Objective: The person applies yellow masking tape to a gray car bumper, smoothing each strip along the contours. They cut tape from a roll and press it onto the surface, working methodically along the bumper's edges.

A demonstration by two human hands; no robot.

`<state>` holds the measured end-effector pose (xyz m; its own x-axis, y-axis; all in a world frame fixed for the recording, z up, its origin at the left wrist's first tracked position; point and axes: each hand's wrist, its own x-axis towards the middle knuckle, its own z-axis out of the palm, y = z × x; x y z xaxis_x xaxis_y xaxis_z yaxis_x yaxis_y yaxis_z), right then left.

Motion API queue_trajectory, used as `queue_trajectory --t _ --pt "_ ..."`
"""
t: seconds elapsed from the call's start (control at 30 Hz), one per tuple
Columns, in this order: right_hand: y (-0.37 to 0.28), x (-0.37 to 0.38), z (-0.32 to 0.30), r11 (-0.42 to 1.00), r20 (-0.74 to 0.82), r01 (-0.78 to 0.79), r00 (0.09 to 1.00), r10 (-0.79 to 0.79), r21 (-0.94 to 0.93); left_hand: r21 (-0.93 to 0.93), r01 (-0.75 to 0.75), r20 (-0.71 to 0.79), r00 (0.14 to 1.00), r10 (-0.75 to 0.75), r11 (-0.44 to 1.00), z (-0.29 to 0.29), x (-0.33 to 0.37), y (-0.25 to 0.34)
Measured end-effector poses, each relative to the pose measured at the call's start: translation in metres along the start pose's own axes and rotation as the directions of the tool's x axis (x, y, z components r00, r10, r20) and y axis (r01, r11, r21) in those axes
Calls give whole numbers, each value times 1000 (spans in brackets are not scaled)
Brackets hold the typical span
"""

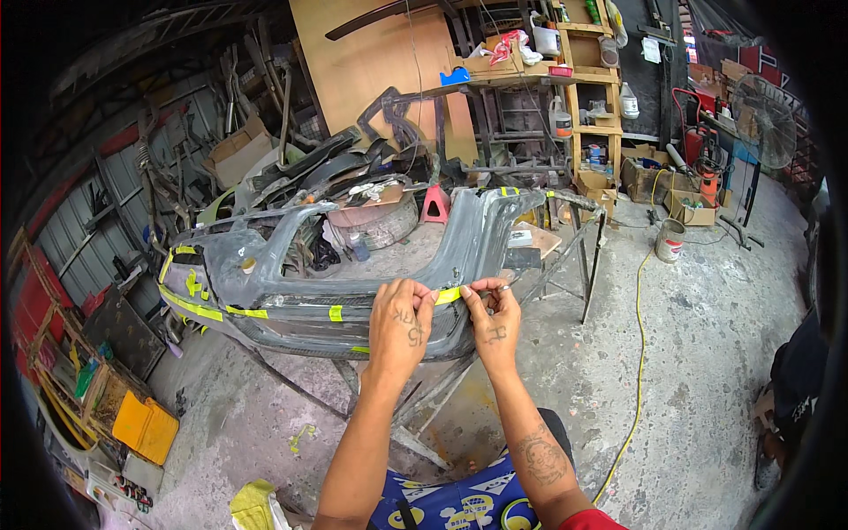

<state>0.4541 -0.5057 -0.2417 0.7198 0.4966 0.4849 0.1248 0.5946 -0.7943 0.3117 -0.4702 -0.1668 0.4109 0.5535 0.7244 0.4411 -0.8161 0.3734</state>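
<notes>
A grey, sanded car bumper [265, 281] lies across a metal stand [435, 450] in front of me. Pieces of bright yellow-green masking tape stick to its left end, front and top edges. Between my hands a short strip of the same tape [450, 295] stretches along the bumper's right corner. My left hand [402, 329] pinches the strip's left end, with fingertips close to the bumper's edge. The right end is pinched by thumb and fingers of my right hand [495, 327]. Whether the strip's middle touches the bumper, I cannot tell.
A yellow cable [638, 371] runs along the floor at right, near a white bucket [670, 240]. Car parts pile up behind the bumper beside a pink stool [435, 204]. Another person [792, 389] is at the right edge. A yellow container [146, 427] stands at left.
</notes>
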Motion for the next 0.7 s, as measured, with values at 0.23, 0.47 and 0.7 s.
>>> queue_trajectory --t 0.23,0.47,0.7 --pt "6 1 -8 997 -42 15 999 -19 -77 -1 30 14 999 -29 1000 -1 1 4" --pt "9 4 -13 992 15 35 999 -34 -124 -31 78 10 997 -77 996 -6 -1 9" --pt "9 4 -11 989 29 73 997 -70 -130 -150 -94 -128 989 75 984 -11 -11 14"
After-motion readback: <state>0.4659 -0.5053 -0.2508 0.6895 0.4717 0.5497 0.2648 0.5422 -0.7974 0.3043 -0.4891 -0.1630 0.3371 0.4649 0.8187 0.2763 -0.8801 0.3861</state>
